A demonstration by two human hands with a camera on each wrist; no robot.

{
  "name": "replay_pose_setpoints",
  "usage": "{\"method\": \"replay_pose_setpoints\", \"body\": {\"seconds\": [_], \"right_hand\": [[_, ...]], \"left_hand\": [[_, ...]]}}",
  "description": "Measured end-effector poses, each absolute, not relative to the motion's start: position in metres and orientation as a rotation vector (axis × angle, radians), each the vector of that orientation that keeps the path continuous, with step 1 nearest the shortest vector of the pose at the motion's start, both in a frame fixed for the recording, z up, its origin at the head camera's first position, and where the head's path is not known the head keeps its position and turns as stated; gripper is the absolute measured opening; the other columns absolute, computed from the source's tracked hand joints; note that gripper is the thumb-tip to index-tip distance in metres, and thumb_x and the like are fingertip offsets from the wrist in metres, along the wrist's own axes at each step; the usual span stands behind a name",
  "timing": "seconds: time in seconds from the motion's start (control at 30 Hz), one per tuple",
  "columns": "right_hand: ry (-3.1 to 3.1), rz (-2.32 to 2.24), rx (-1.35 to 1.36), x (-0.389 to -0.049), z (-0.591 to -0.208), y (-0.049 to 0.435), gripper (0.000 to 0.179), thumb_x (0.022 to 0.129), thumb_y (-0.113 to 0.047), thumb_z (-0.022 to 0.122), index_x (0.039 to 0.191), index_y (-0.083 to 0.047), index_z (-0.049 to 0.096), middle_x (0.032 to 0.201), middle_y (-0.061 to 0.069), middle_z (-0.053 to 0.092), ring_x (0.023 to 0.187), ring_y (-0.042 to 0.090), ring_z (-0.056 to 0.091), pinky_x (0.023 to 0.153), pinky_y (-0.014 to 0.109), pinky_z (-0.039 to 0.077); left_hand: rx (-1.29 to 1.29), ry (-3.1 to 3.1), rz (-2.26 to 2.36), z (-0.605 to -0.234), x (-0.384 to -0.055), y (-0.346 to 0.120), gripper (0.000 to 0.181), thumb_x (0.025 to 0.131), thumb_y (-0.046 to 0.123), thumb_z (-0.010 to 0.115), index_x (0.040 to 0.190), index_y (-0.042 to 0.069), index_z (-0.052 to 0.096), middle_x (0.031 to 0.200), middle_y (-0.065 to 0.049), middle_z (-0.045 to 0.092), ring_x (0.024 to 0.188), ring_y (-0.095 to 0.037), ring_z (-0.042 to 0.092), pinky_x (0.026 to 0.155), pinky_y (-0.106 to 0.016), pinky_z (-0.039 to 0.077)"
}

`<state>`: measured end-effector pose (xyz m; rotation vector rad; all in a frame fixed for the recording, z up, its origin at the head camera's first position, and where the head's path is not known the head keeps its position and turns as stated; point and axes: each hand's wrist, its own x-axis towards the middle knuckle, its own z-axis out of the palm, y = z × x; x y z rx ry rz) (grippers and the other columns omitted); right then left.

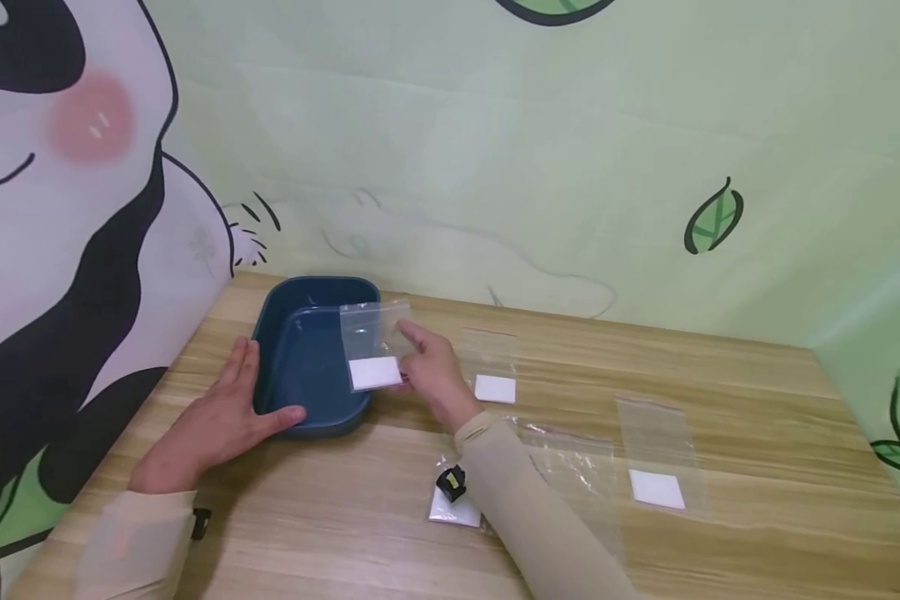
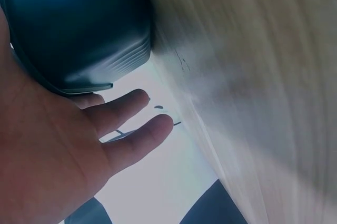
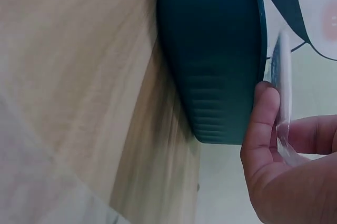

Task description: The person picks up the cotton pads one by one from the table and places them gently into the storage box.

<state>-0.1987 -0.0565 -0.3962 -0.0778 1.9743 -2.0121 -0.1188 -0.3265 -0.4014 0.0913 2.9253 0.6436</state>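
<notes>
A dark blue plastic bin (image 1: 311, 429) stands at the left of the wooden table. Against its left side and near corner rests my left hand (image 1: 221, 412), fingers straight and thumb spread along the front rim; the left wrist view shows the palm (image 2: 47, 145) beside the bin wall (image 2: 79, 29). My right hand (image 1: 438, 371) pinches a clear zip bag (image 1: 375, 337) with a white block inside, held over the bin's right rim. In the right wrist view the bag (image 3: 284, 81) is seen edge-on between thumb and fingers, close to the bin (image 3: 216, 66).
Other clear zip bags with white pieces lie on the table: one behind the right hand (image 1: 495, 387), one at the right (image 1: 656, 487), one by the right forearm (image 1: 453, 508). A larger clear bag (image 1: 577, 475) lies partly under that forearm. Printed fabric (image 1: 457, 167) hangs behind.
</notes>
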Motion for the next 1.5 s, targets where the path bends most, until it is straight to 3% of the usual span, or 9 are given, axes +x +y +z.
{"method": "replay_pose_setpoints", "body": {"seconds": [0.3, 0.57, 0.73, 0.83, 1.0, 1.07, 1.17, 1.5], "right_hand": [[2.031, -1.996, -0.122, -0.204, -0.383, -0.069, 0.075, 0.082, 0.021, 0.048, 0.152, -0.007, 0.047, 0.155, 0.013, 0.043, 0.067, 0.018, 0.061, 0.074, 0.045, 0.06], [2.029, -1.95, -0.219, -0.206, -0.368, -0.098, 0.079, 0.08, 0.024, 0.047, 0.153, -0.006, 0.045, 0.156, 0.014, 0.041, 0.064, 0.021, 0.059, 0.06, 0.029, 0.059], [2.077, -1.944, -0.296, -0.207, -0.363, -0.128, 0.077, 0.082, 0.022, 0.051, 0.152, -0.01, 0.048, 0.15, 0.014, 0.047, 0.063, 0.022, 0.061, 0.064, 0.039, 0.06], [2.165, -1.947, -0.347, -0.209, -0.366, -0.144, 0.074, 0.082, 0.019, 0.054, 0.149, -0.012, 0.052, 0.149, 0.009, 0.052, 0.078, 0.018, 0.063, 0.07, 0.038, 0.059], [2.089, -1.837, -0.154, -0.212, -0.377, -0.162, 0.066, 0.084, 0.012, 0.056, 0.147, -0.004, 0.052, 0.136, 0.011, 0.061, 0.088, 0.018, 0.061, 0.069, 0.03, 0.054], [2.017, -1.794, -0.025, -0.213, -0.382, -0.165, 0.063, 0.084, 0.01, 0.057, 0.146, -0.001, 0.052, 0.126, 0.014, 0.063, 0.078, 0.024, 0.063, 0.068, 0.037, 0.058], [2.008, -1.761, 0.071, -0.214, -0.389, -0.167, 0.063, 0.083, 0.008, 0.058, 0.146, 0.001, 0.051, 0.118, 0.015, 0.062, 0.077, 0.025, 0.063, 0.072, 0.044, 0.058], [1.892, -1.866, 0.126, -0.218, -0.392, -0.167, 0.071, 0.084, 0.008, 0.056, 0.153, 0.002, 0.039, 0.14, 0.017, 0.053, 0.09, 0.028, 0.064, 0.084, 0.047, 0.057]], "left_hand": [[0.104, 2.931, 0.648, -0.401, -0.118, -0.327, 0.125, 0.088, 0.072, 0.06, 0.156, -0.007, -0.008, 0.163, -0.029, -0.013, 0.143, -0.059, 0.015, 0.107, -0.072, 0.024], [0.076, 2.911, 0.655, -0.401, -0.117, -0.328, 0.126, 0.087, 0.074, 0.059, 0.156, -0.006, -0.009, 0.163, -0.028, -0.015, 0.143, -0.059, 0.013, 0.108, -0.071, 0.023], [0.066, 2.903, 0.66, -0.401, -0.114, -0.332, 0.124, 0.089, 0.072, 0.059, 0.156, -0.006, -0.01, 0.163, -0.028, -0.016, 0.143, -0.059, 0.012, 0.108, -0.071, 0.023], [0.068, 2.901, 0.665, -0.4, -0.113, -0.332, 0.124, 0.089, 0.073, 0.058, 0.156, -0.006, -0.01, 0.163, -0.028, -0.016, 0.144, -0.058, 0.012, 0.108, -0.071, 0.023], [0.095, 2.919, 0.661, -0.399, -0.113, -0.331, 0.124, 0.088, 0.073, 0.059, 0.156, -0.008, -0.007, 0.163, -0.028, -0.014, 0.145, -0.056, 0.012, 0.11, -0.068, 0.023], [0.104, 2.924, 0.661, -0.399, -0.114, -0.331, 0.125, 0.088, 0.072, 0.059, 0.156, -0.009, -0.006, 0.163, -0.029, -0.013, 0.145, -0.055, 0.012, 0.11, -0.068, 0.023], [0.102, 2.921, 0.667, -0.399, -0.115, -0.328, 0.125, 0.088, 0.073, 0.06, 0.156, -0.009, -0.006, 0.163, -0.029, -0.012, 0.145, -0.055, 0.012, 0.111, -0.067, 0.024], [0.068, 2.912, 0.66, -0.399, -0.116, -0.326, 0.125, 0.087, 0.074, 0.06, 0.157, -0.006, -0.007, 0.164, -0.026, -0.014, 0.145, -0.055, 0.013, 0.11, -0.068, 0.025]]}}
